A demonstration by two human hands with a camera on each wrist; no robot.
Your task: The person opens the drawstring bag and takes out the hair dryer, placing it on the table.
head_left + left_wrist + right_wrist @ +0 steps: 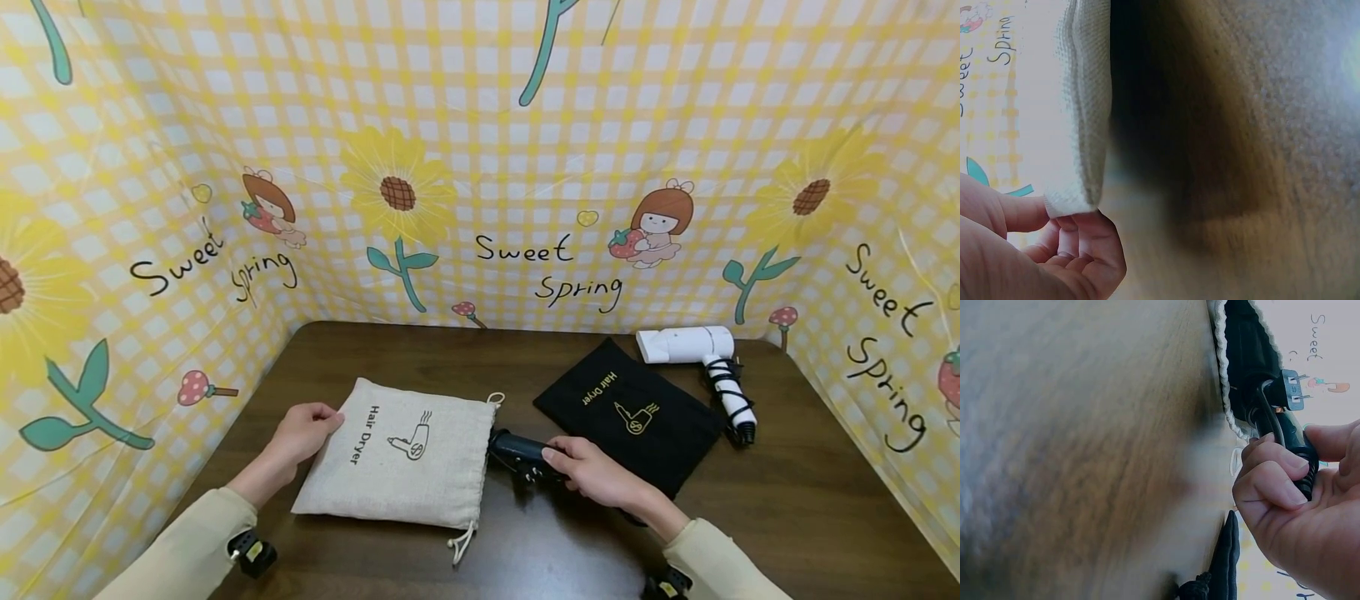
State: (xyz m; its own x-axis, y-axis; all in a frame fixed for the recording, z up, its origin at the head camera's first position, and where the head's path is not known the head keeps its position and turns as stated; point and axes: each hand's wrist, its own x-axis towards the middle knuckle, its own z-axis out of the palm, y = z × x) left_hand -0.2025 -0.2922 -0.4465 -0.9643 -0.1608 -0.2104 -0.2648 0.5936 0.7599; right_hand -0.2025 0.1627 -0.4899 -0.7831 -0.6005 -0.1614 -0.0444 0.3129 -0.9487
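Note:
A beige cloth drawstring bag (450, 467) printed "Hair Dryer" lies at the centre-left of the table. At its left corner, my left hand (300, 433) pinches the fabric between thumb and fingers. From the bag's mouth on the right sticks the handle of a black hair dryer (517, 450), gripped near its end by my right hand (596, 475). In the right wrist view the bag's mouth gapes around the dryer, whose front part is inside. A cord and a two-pronged plug (1293, 390) lie against the handle at the opening.
A flat black drawstring bag (592, 392) with gold "Hair Dryer" print lies just beyond my right hand. Behind it, at the back right, rests a white hair dryer (686, 344) with its black cord wrapped round the handle. Patterned yellow cloth (525, 167) surrounds the brown table (420, 350).

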